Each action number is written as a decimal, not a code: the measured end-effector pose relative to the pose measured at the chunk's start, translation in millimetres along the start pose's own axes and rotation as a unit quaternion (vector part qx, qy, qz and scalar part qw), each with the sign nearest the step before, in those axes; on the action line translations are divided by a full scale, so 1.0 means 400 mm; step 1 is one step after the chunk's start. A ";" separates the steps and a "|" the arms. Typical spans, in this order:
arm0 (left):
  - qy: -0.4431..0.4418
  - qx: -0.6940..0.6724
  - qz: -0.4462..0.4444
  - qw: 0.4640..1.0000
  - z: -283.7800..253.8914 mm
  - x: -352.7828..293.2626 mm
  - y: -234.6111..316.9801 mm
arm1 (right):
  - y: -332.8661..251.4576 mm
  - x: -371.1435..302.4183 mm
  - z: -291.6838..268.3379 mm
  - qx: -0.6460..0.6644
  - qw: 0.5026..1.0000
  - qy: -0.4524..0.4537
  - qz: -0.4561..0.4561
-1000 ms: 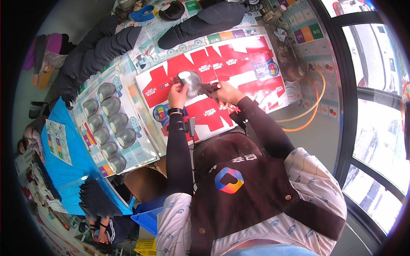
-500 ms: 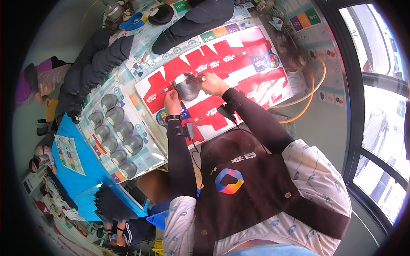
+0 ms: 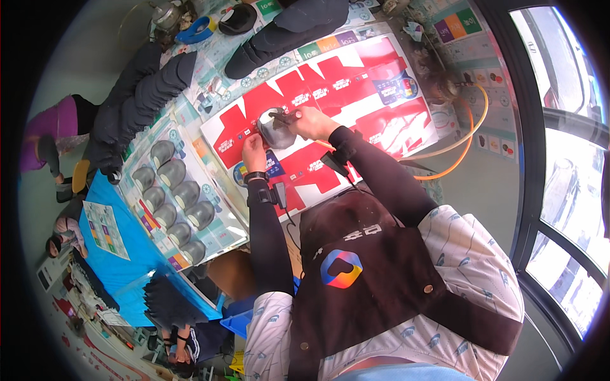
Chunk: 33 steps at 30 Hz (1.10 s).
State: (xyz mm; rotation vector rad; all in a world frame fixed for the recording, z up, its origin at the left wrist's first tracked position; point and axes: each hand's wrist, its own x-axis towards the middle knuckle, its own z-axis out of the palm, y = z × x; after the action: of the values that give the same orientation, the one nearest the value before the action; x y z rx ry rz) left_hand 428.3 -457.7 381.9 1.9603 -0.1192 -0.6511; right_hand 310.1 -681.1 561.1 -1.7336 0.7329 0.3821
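A dark grey, rounded, cup-shaped piece (image 3: 277, 134) with a pale opening lies on a red and white printed sheet (image 3: 346, 133). My left hand (image 3: 254, 151) is closed at its lower left edge, fingertips pinching the rim. From the upper right, my right hand (image 3: 312, 124) grips a slim dark tool (image 3: 284, 117), its tip over the pale opening. The tool's exact kind is too small to make out. Part of an orange hose shows beneath my right wrist.
Several similar grey pieces (image 3: 188, 193) lie in rows on a board at left. Stacked dark padded pieces (image 3: 136, 105) stand beyond, with more (image 3: 289, 38) at the back. An orange hose (image 3: 462, 149) loops at right. Other people (image 3: 60, 130) are at far left.
The dark tool in my right hand has moved left, its tip now over the piece's opening. My left hand stays nearly in place. A person in purple at far left has shifted.
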 end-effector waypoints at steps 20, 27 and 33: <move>-0.023 -0.024 -0.025 0.999 -0.026 0.004 0.048 | 0.054 0.031 0.016 -0.062 0.996 -0.020 -0.065; -0.031 -0.010 -0.029 0.999 -0.035 0.036 0.033 | 0.031 0.018 -0.001 -0.063 0.995 -0.038 -0.068; -0.052 0.097 0.008 0.994 -0.035 0.034 0.078 | 0.072 0.017 -0.013 -0.111 0.988 -0.005 -0.107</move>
State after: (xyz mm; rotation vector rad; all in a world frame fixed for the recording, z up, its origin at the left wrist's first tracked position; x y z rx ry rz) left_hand 452.9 -466.0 408.0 2.1091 -0.2707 -0.7560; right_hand 295.7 -692.0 537.1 -1.9973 0.5038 0.3331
